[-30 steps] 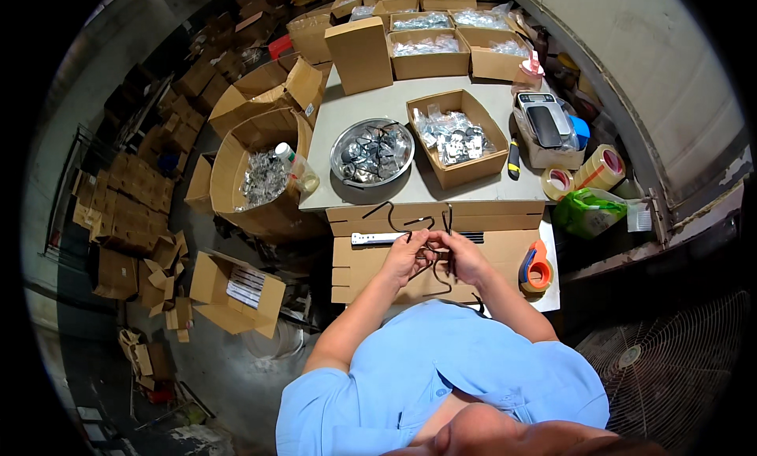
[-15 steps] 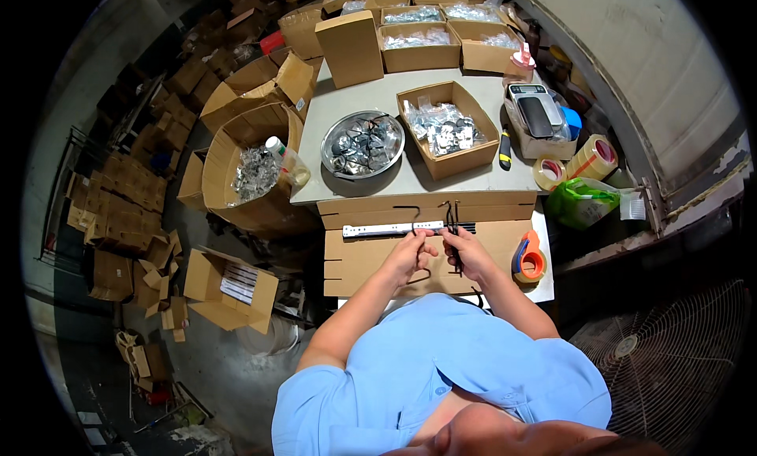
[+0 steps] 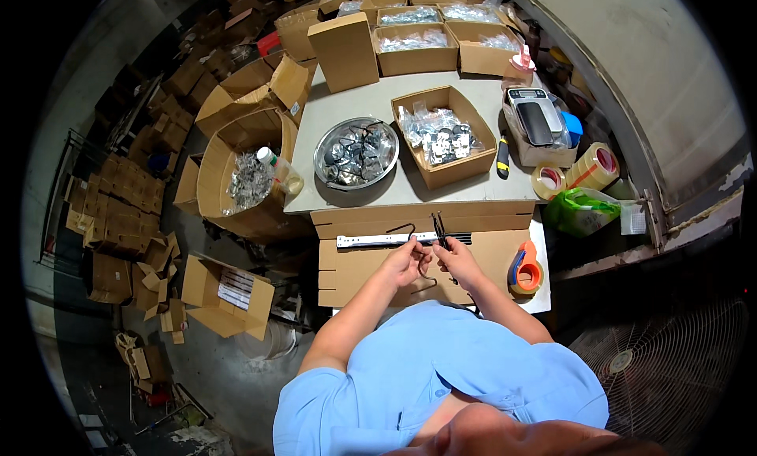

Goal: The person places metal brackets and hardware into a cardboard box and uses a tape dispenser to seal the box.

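My left hand (image 3: 404, 264) is closed around a thin bent black rod (image 3: 426, 282); its hooked upper end sticks out above the fingers and its lower end curves below them. Just to the right, my right hand (image 3: 460, 264) grips a bunch of similar black bent rods (image 3: 439, 223), held roughly upright. Both hands are close together over a flat sheet of cardboard (image 3: 359, 275) with slotted edges. Behind the fingers a white and black drawer slide (image 3: 364, 241) lies lengthwise on the cardboard, partly hidden by the hands and rods.
An orange and blue tape dispenser (image 3: 526, 271) sits at the cardboard's right. Farther back are a metal bowl (image 3: 318, 161) of bagged parts, a carton (image 3: 456, 173) of small bags, a yellow-black knife (image 3: 502, 157) and tape rolls (image 3: 547, 180). An open carton (image 3: 229, 294) stands lower left; a fan (image 3: 670, 361) lower right.
The rod in my left hand has turned, its upper hook now tilting leftward. My right hand has shifted slightly left with its bunch of rods. The whole view has shifted a little.
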Motion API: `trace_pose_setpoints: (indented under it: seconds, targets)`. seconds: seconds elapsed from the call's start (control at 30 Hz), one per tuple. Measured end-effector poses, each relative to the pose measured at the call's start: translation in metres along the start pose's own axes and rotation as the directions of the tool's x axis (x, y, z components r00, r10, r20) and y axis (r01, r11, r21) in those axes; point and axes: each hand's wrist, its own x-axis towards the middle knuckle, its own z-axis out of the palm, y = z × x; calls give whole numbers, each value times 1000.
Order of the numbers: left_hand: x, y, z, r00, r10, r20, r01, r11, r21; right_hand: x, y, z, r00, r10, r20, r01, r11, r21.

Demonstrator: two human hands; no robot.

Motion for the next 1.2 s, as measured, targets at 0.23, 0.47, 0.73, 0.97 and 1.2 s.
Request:
trace_pose_setpoints:
  seconds: [0.23,0.47,0.73,0.97,1.2]
  targets:
    - [20,2,7,999,-26,-25,27,998,50,21,4,0,969,-245,40,217,760,-612]
    - [27,-1,20,989,86,118,-48,954,-295,28,-16,10,946,-313,89,279,642,-714]
    - [58,9,-21,753,170,635,395,656,-644,80,-103,-4,900,11,436,416,278,-866]
    - [42,46,7,985,158,70,-135,956,-262,297,-128,-138,855,-363,-371,-119,559,-820]
    - [46,40,-11,993,107,48,-90,959,-270,327,-127,-118,934,196,-298,-335,768,-546]
